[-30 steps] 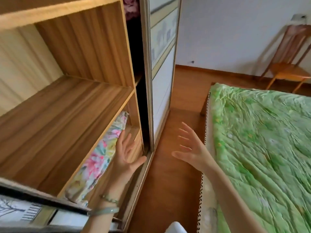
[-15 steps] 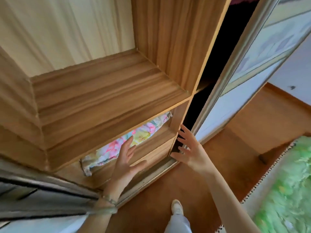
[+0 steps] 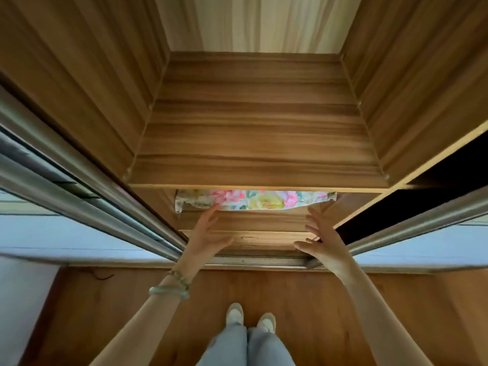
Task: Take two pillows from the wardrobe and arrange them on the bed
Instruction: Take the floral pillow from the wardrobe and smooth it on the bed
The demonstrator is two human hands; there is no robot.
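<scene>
1. I see the pillow (image 3: 253,199) as a flowered strip, pink and yellow blooms on a pale cover, showing under the front edge of the wooden shelf (image 3: 257,143).
2. It lies in the lower compartment of the wardrobe (image 3: 79,75), on the board beneath that shelf; most of it is hidden, so I cannot tell whether it is one pillow or two.
3. Its long axis runs left to right across the compartment, parallel to the shelf edge, with its left corner drooping a little.
4. My left hand (image 3: 208,233) is spread open, gripping nothing; its fingertips (image 3: 217,206) reach the pillow's lower left edge, seemingly touching it.
5. My right hand (image 3: 320,240) is open too, fingers splayed and empty, held near the pillow's right end without touching.
6. Both palms face inward, toward each other.
7. A bracelet (image 3: 169,291) sits on the left wrist.
</scene>
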